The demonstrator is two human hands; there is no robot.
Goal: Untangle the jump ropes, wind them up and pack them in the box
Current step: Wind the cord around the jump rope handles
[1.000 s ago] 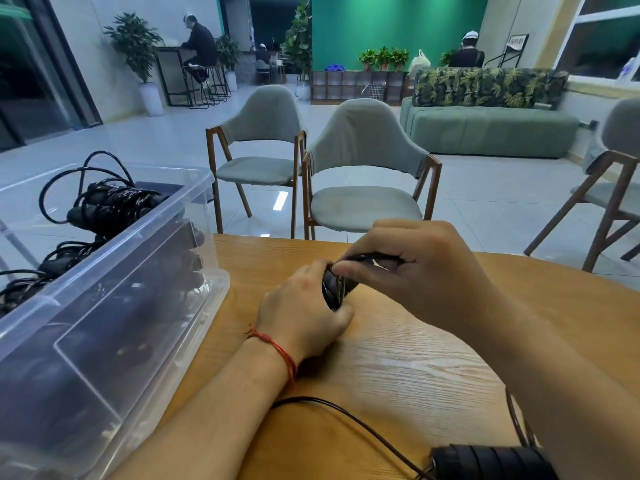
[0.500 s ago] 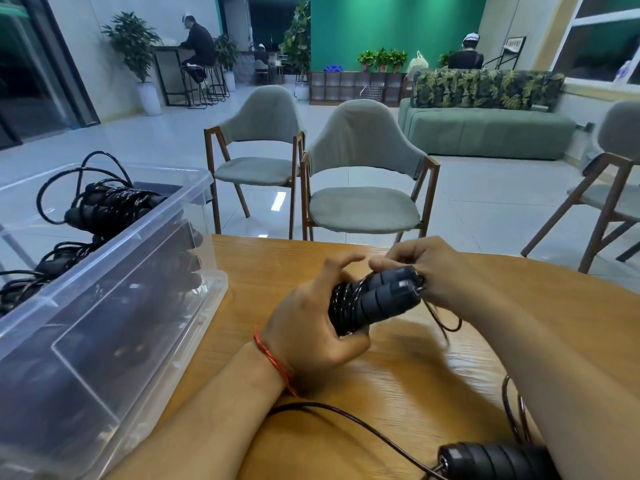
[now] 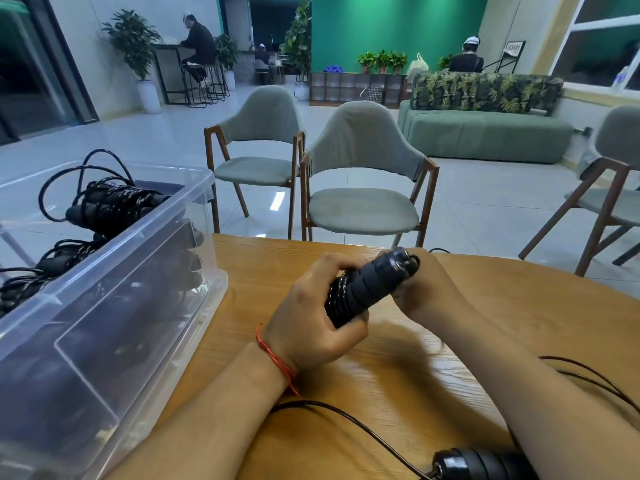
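Observation:
My left hand grips the lower end of a black jump rope bundle, two handles side by side with cord wound round them, held tilted above the wooden table. My right hand holds the bundle's upper end, fingers curled behind it. A clear plastic box stands at the left and holds several wound black jump ropes. Another jump rope handle lies at the near table edge, its loose cord running under my left forearm.
More black cord loops on the table beside my right forearm. Two grey chairs stand just beyond the table's far edge, a third chair at the right. People sit far back in the room.
The bundle has been lifted and turned, its handle ends now pointing up and right. My right hand slid from on top of the bundle to its upper end.

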